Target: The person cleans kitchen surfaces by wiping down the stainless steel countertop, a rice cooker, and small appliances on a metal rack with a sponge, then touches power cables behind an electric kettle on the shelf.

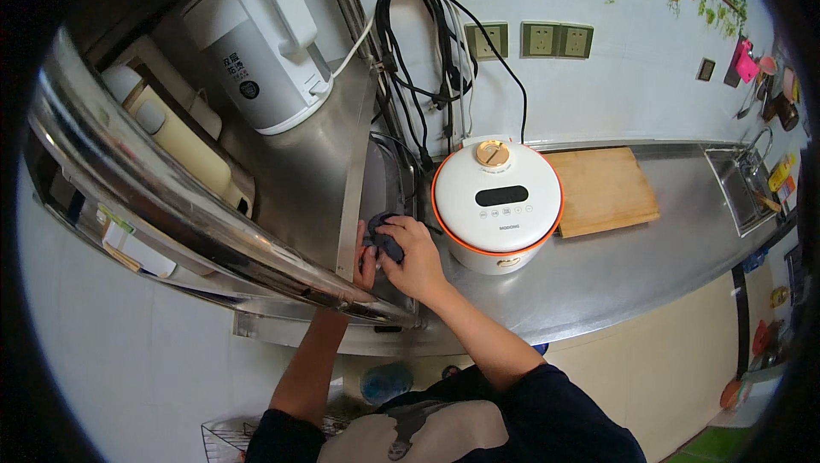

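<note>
My right hand grips a dark grey cloth at the edge of the steel shelf, just left of the rice cooker. Close beside it, my left hand reaches in under the shelf. The shelf's upright edge and rail cover most of that hand, so I cannot make out what it holds. A grey rounded object, partly hidden by the shelf, lies behind the cloth. The white rice cooker has an orange rim and a gold knob; its lid is down.
A white and grey electric kettle stands on the steel shelf, near a cream bottle-shaped appliance. Coiled black cables hang by the wall sockets. On the steel counter, a wooden cutting board lies right of the cooker; a sink is farther right.
</note>
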The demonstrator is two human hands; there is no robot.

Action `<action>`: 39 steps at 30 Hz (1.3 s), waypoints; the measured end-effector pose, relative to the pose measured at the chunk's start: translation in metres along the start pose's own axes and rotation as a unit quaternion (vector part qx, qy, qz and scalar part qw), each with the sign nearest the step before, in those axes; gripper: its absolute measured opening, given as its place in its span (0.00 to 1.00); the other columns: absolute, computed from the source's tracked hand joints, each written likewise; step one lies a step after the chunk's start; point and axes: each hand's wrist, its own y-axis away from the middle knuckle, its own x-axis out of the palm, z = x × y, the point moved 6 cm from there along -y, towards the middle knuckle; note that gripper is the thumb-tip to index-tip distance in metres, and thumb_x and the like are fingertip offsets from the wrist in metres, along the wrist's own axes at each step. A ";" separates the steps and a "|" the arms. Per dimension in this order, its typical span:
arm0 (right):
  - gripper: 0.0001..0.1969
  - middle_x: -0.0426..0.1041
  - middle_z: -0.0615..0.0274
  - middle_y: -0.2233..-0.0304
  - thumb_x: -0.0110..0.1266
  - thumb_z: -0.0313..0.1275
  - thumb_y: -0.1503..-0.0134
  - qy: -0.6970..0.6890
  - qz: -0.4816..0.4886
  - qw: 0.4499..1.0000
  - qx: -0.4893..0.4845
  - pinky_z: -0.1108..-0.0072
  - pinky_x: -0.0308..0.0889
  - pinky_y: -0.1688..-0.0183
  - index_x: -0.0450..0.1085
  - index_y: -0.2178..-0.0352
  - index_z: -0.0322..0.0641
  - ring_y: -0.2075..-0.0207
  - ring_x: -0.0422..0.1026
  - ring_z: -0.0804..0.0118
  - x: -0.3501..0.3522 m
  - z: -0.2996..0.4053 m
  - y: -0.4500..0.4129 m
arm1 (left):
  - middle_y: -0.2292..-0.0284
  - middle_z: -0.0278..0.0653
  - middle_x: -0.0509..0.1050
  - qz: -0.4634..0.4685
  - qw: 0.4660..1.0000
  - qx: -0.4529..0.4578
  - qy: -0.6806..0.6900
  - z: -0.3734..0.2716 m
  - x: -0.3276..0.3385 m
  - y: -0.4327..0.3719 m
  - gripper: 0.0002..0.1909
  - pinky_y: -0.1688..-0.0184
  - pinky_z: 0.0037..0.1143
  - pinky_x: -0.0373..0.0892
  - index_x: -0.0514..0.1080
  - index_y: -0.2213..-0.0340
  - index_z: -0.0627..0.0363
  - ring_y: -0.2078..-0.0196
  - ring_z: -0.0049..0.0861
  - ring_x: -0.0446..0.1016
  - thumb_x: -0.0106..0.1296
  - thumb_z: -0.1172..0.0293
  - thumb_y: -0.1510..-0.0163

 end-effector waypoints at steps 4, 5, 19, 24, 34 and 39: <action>0.18 0.71 0.55 0.58 0.62 0.26 0.59 0.105 0.044 0.993 -0.019 0.66 0.67 0.55 0.74 0.62 0.38 0.57 0.68 0.49 -0.004 0.001 -0.042 | 0.43 0.58 0.63 -0.027 0.999 0.029 -0.013 -0.010 -0.003 -0.009 0.25 0.52 0.28 0.72 0.63 0.45 0.73 0.43 0.46 0.67 0.46 0.78 0.45; 0.18 0.71 0.55 0.58 0.62 0.26 0.59 0.110 0.043 0.993 -0.022 0.66 0.67 0.55 0.74 0.62 0.38 0.57 0.68 0.49 -0.005 0.000 -0.055 | 0.44 0.59 0.64 -0.045 0.996 0.066 -0.031 -0.016 -0.003 -0.012 0.25 0.52 0.29 0.73 0.63 0.46 0.73 0.44 0.47 0.67 0.47 0.78 0.45; 0.19 0.73 0.48 0.60 0.58 0.24 0.57 -0.021 0.217 0.976 0.007 0.68 0.65 0.50 0.73 0.60 0.34 0.55 0.71 0.49 -0.025 0.012 -0.038 | 0.48 0.56 0.68 0.064 0.982 -0.168 -0.061 -0.002 -0.005 0.006 0.26 0.44 0.38 0.63 0.67 0.47 0.61 0.46 0.48 0.67 0.50 0.60 0.43; 0.18 0.72 0.50 0.61 0.60 0.25 0.59 0.054 0.157 0.978 -0.125 0.66 0.65 0.52 0.73 0.62 0.36 0.56 0.68 0.47 -0.007 0.021 -0.063 | 0.48 0.56 0.67 0.054 0.972 -0.194 -0.122 -0.022 -0.024 0.031 0.30 0.45 0.41 0.62 0.63 0.45 0.61 0.49 0.52 0.67 0.50 0.55 0.43; 0.20 0.71 0.58 0.55 0.63 0.35 0.56 0.272 0.211 0.934 -0.091 0.61 0.65 0.55 0.74 0.60 0.41 0.50 0.65 0.53 0.017 -0.014 -0.123 | 0.61 0.48 0.76 0.139 0.890 -0.418 -0.121 -0.024 -0.017 0.059 0.18 0.48 0.41 0.62 0.73 0.57 0.61 0.57 0.47 0.72 0.55 0.71 0.51; 0.20 0.71 0.59 0.54 0.63 0.35 0.56 0.243 0.280 0.907 -0.201 0.60 0.63 0.56 0.74 0.60 0.41 0.51 0.66 0.53 0.023 0.020 -0.061 | 0.53 0.46 0.72 0.102 0.894 -0.414 -0.135 -0.027 -0.019 0.074 0.20 0.51 0.34 0.68 0.63 0.50 0.65 0.53 0.40 0.71 0.49 0.76 0.45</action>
